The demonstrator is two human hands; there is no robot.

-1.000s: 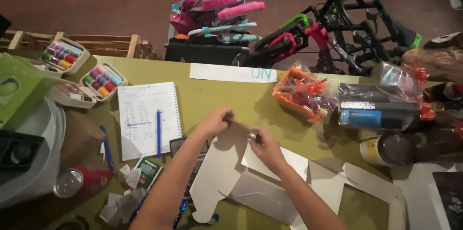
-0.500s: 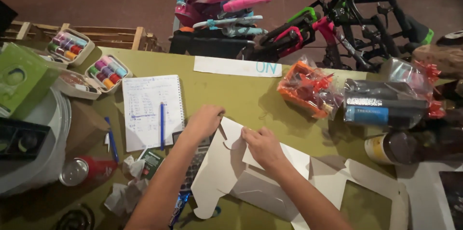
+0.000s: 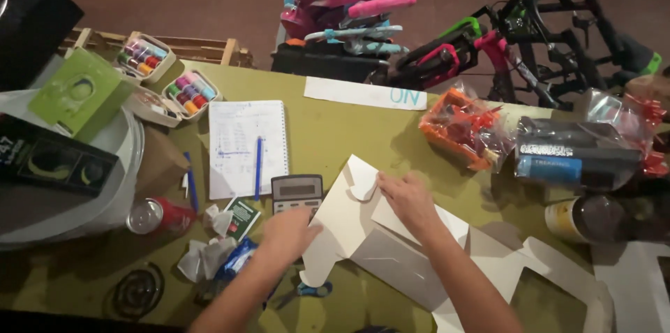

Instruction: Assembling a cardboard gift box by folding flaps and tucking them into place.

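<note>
both hands lie flat on the white card cutout [image 3: 363, 235] in the middle of the green table [image 3: 335, 130]. the left hand [image 3: 287, 232] presses its near edge beside the calculator [image 3: 296, 192]; the right hand [image 3: 408, 197] pins the top flap, fingers spread, clasping nothing.

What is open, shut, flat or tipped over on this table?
Flat white cardboard box blank: unfolded, one flap lifted.
Left hand: pressing on the blank's edge.
Right hand: pressing on the blank.
White spiral notebook: open, blue pen lying on it.
Red drink can: on its side.
Grey calculator: lying flat, face up.
</note>
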